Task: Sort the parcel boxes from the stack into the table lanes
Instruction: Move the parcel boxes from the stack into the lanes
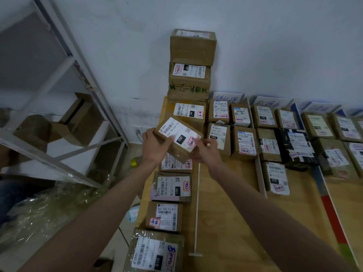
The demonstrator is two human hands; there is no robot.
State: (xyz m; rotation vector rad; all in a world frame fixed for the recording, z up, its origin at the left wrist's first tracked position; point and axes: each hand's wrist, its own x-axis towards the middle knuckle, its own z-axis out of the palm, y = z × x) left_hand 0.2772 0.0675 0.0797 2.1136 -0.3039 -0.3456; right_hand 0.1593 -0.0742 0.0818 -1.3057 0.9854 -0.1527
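Note:
A small brown parcel box [177, 137] with a white label marked 150 is lifted and tilted above the table's left edge. My left hand [155, 146] grips its left side and my right hand [205, 152] grips its right lower corner. Behind it rises a stack of boxes [191, 65] against the wall. A row of labelled boxes [170, 186] runs toward me along the left edge. Lanes on the wooden table [231, 203] to the right hold several sorted boxes [244, 143].
White divider strips [197, 203] separate the lanes, with paper signs [227, 98] at the wall end. A metal shelf rack [64, 91] with loose cartons stands at the left. Crumpled plastic wrap [39, 209] lies on the floor below it.

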